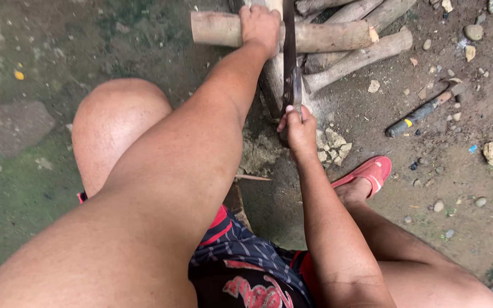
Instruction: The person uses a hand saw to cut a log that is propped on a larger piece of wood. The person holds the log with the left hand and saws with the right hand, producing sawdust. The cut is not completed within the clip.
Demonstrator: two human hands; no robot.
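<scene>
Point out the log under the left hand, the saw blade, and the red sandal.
Log [326, 37]: head view, on the bare bark right of the blade.
Saw blade [290, 51]: head view, on the dark flat of the blade.
Red sandal [372, 171]: head view, on its toe end.

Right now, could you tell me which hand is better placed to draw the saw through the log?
Right hand: it grips the saw handle. Left hand pins the log.
</scene>
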